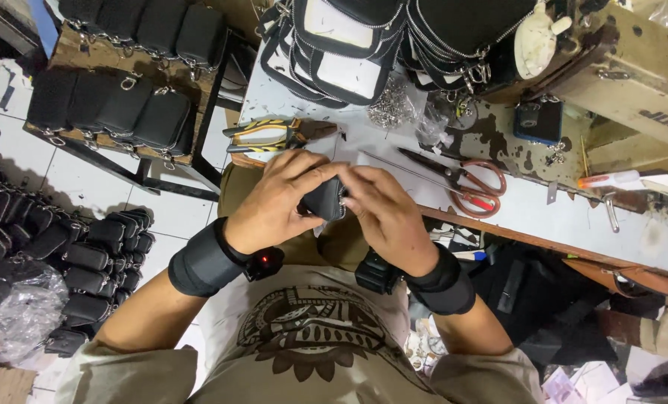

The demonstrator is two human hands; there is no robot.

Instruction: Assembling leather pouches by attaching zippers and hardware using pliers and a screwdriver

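Note:
A small black zip pouch (323, 200) is held between both hands, over my lap at the near edge of the worktable (543, 213). My left hand (278, 198) wraps its left side, thumb across the top. My right hand (382, 209) grips its right side, fingertips at the pouch's metal end. Both wrists wear black bands with small devices. Most of the pouch is hidden by my fingers.
Pliers with yellow-black handles (270, 135), red-handled scissors (468, 179), a bag of metal rings (394, 105) and stacked black pouches (349, 52) lie on the table beside a sewing machine (633, 67). More pouches fill a rack (124, 97) and the floor pile (72, 254) at left.

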